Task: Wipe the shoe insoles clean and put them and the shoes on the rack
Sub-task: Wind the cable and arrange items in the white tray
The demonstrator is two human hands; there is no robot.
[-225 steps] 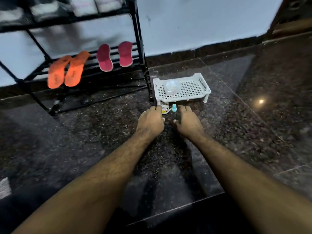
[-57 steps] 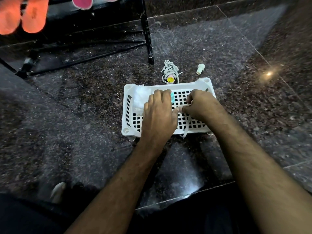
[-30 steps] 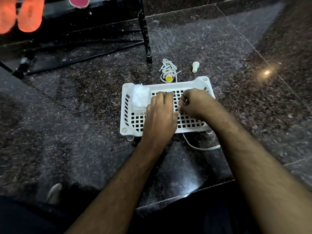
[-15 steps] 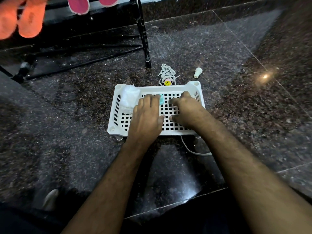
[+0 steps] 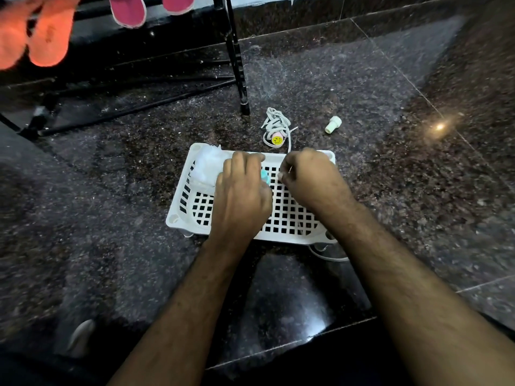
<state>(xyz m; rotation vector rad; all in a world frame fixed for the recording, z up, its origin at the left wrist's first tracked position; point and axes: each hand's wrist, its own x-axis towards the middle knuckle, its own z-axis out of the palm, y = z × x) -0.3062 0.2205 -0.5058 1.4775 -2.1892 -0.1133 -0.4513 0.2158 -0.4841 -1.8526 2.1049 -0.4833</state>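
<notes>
We are hunching both hands over the white basket [image 5: 178,218] — left hand [image 5: 241,201] now covering a teal piece [image 5: 264,178], right hand [image 5: 312,182] pinching something small and unclear — insoles [image 5: 44,40] resting on the rack [image 5: 237,65].

left hand [image 5: 241,199] over white basket [image 5: 178,215] | right hand [image 5: 312,179] pinching, contents unclear | insoles [image 5: 47,37] on rack [image 5: 235,59]

Two orange insoles [image 5: 33,37], two pink insoles [image 5: 128,9] on one black rack [image 5: 237,59], top-left. One white basket [image 5: 192,207] mid-floor, holding one white cloth wad [image 5: 207,169] and one teal piece [image 5: 264,177], partly hidden. Beyond it: one lace bundle [image 5: 274,126], one small cap [image 5: 331,126]. Two hands: left hand [image 5: 241,199], right hand [image 5: 312,179].
</notes>
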